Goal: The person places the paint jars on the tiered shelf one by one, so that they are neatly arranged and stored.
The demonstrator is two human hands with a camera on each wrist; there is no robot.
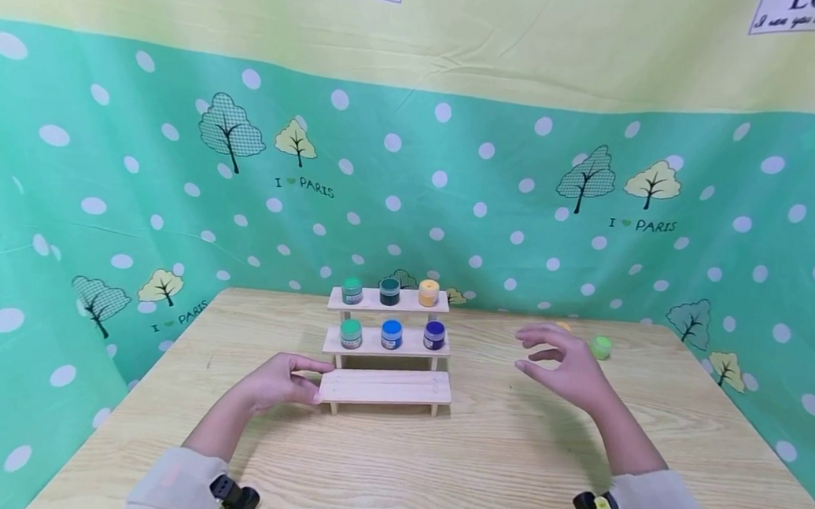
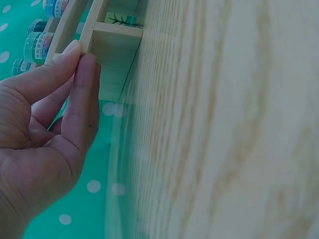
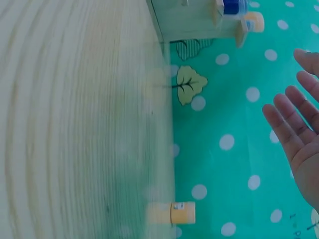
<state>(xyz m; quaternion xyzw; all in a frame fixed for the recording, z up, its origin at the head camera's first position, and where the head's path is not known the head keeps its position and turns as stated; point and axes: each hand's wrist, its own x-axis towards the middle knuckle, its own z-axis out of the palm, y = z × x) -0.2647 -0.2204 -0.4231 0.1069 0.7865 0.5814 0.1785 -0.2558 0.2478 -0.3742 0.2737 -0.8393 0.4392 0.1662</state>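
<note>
A three-tier wooden rack [image 1: 385, 387] stands on the table. My left hand [image 1: 283, 381] pinches the left end of its lowest shelf between thumb and fingers, as the left wrist view [image 2: 65, 112] confirms. On the top tier are a green paint jar [image 1: 351, 291], a dark green jar [image 1: 389, 292] and a light orange jar [image 1: 428, 293]. The middle tier bears a green jar [image 1: 351, 334], a blue jar [image 1: 391, 334] and a purple-blue jar [image 1: 433, 335]. To the rack's right, my right hand [image 1: 570, 366] hovers above the table with fingers apart, holding nothing.
Behind the right hand, a light green jar [image 1: 600, 347] and a mostly hidden orange jar [image 3: 183, 213] stand near the back edge of the wooden table [image 1: 505, 482]. A green dotted curtain [image 1: 482, 197] hangs right behind the table and along both sides.
</note>
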